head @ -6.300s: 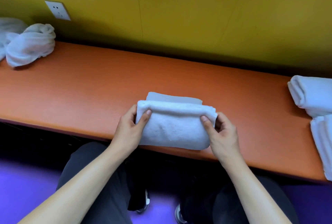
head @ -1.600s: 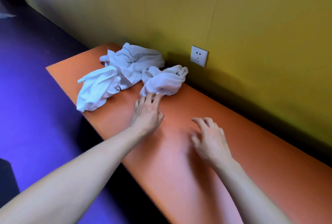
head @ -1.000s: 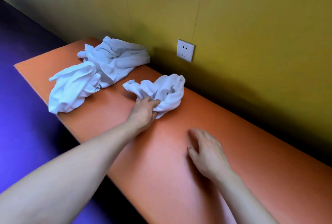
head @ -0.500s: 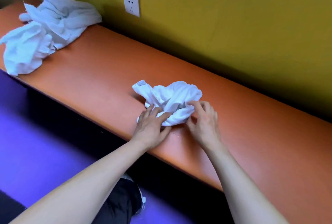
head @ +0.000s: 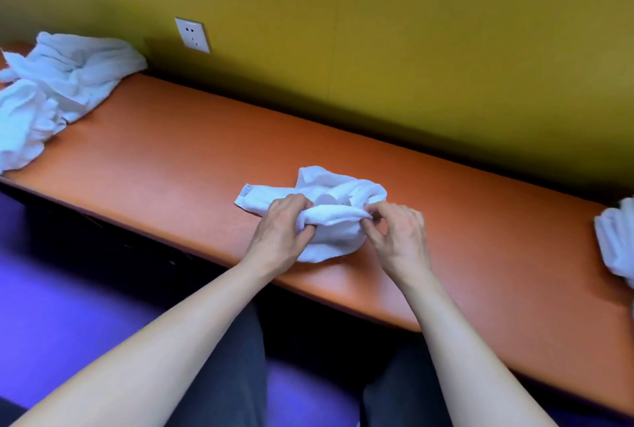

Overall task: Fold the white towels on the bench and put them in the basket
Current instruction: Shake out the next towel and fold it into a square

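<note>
Left hand (head: 279,234) and right hand (head: 399,238) knuckles-up, forearms converging. Fingers pinch the crumpled towel (head: 329,217) — both hands — on the table (head: 164,159).

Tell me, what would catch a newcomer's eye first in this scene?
Probably the two bare hands at the centre, the left hand and the right hand, both gripping a crumpled white towel on the bright orange bench. Next, the heap of unfolded white towels at the bench's far left end, below the white wall socket on the mustard-yellow wall.
</note>
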